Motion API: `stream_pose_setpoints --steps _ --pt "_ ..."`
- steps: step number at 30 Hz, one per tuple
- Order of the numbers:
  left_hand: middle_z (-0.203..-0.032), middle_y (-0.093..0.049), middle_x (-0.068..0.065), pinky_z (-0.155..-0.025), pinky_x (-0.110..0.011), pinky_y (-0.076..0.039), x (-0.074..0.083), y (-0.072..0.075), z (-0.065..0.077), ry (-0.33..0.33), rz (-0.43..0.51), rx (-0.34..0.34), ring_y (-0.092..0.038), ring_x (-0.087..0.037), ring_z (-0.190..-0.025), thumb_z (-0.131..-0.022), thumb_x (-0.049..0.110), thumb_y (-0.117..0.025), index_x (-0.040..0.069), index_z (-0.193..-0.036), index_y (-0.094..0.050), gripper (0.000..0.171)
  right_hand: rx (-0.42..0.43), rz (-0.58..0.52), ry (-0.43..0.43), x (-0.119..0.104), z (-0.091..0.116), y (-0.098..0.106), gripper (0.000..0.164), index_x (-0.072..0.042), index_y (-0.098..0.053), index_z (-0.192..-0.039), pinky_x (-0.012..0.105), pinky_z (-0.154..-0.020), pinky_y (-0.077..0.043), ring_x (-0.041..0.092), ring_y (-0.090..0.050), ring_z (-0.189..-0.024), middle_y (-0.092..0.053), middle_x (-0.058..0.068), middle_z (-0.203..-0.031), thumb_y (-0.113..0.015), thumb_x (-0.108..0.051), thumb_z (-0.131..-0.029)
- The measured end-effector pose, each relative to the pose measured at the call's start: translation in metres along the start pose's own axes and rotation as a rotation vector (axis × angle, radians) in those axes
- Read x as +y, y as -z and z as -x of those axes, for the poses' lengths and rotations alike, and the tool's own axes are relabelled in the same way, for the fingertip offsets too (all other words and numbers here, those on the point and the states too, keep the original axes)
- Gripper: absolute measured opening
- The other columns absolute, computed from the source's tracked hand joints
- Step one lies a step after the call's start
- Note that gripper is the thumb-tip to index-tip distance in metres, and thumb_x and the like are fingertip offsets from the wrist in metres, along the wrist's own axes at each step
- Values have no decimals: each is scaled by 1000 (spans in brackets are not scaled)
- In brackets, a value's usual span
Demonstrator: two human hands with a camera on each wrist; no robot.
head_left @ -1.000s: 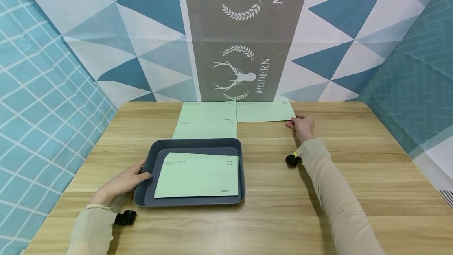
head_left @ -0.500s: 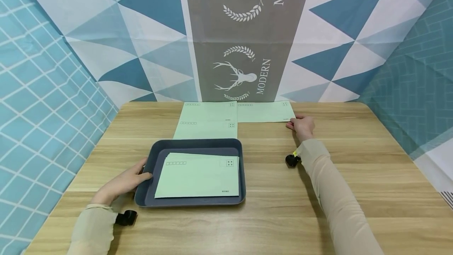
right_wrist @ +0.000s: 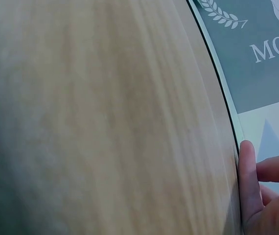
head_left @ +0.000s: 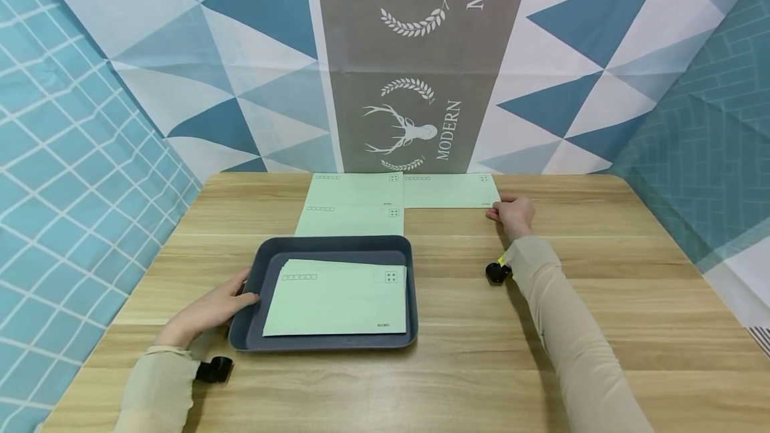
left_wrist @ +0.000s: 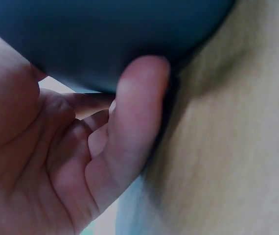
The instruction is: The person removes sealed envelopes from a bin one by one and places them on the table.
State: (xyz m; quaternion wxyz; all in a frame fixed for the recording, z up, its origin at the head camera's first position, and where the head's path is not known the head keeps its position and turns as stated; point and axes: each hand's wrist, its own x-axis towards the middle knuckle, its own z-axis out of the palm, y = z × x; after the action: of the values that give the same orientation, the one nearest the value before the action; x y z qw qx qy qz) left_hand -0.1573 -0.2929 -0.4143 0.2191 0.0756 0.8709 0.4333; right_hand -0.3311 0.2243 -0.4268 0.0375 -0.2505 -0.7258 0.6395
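In the head view a dark grey tray [head_left: 337, 342] stands on the table, holding a stack of pale green envelopes [head_left: 337, 303]. My left hand [head_left: 207, 309] grips the tray's left side, thumb over the rim; in the left wrist view its fingers [left_wrist: 142, 103] curl against the tray's outer wall [left_wrist: 95, 44]. At the table's far edge, my right hand [head_left: 514, 214] holds the near right corner of a green envelope [head_left: 451, 191] between thumb and fingers. That envelope's left end meets two more envelopes, a far one [head_left: 355, 187] and a nearer one [head_left: 349, 221] laid below it.
The wooden table [head_left: 457, 366] ends against a patterned cloth backdrop [head_left: 397, 52]. Blue cloth walls [head_left: 60, 119] flank both sides. A black wrist camera [head_left: 214, 369] is on the left wrist, another black camera [head_left: 496, 273] on the right.
The right envelope's far right edge has dropped slightly toward the table, my right hand still at its corner. The left hand and tray stay nearly still; the head view shifts a little.
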Motion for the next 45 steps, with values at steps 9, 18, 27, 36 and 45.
stream_pose_setpoints --steps 9,18,27,36,45 --pt "-142 -21 -33 -84 -34 -46 -1 -1 -2 6 -10 0 -39 -38 -122 -95 22 -46 0 -145 -6 68 25 53 -42 -3 2 5 42 2 -45 -132 17 -64 -51 1 -59 -51 -51 20 -126 -42 -8 -91" --pt "-140 -21 -36 -78 -36 -50 -1 0 -1 41 59 -29 -47 -36 -114 -95 21 -45 1 -146 0 70 -43 -50 -115 -9 15 11 44 0 -40 -136 20 -67 -52 5 -60 -53 -53 15 -111 -43 -11 -93" --pt "-139 -26 -34 -76 -31 -49 0 0 -1 27 28 -19 -50 -32 -112 -95 24 -45 1 -145 -6 67 -171 96 99 -23 45 16 37 6 -49 -127 24 -76 -51 6 -60 -70 -49 21 -128 -39 -9 -96" --pt "-139 -26 -35 -75 -32 -51 1 0 1 43 57 -19 -53 -30 -108 -95 23 -46 2 -146 -4 69 -227 462 525 -31 82 -1 30 -1 -66 -107 29 -76 -44 23 -61 -89 -67 18 -99 -51 -22 -93" --pt "-139 -25 -35 -77 -32 -50 0 0 0 42 38 -17 -50 -32 -111 -95 24 -46 2 -146 -4 69 -435 491 653 -31 129 -31 26 -4 -65 -110 37 -81 -48 23 -59 -97 -65 12 -107 -52 -19 -93"
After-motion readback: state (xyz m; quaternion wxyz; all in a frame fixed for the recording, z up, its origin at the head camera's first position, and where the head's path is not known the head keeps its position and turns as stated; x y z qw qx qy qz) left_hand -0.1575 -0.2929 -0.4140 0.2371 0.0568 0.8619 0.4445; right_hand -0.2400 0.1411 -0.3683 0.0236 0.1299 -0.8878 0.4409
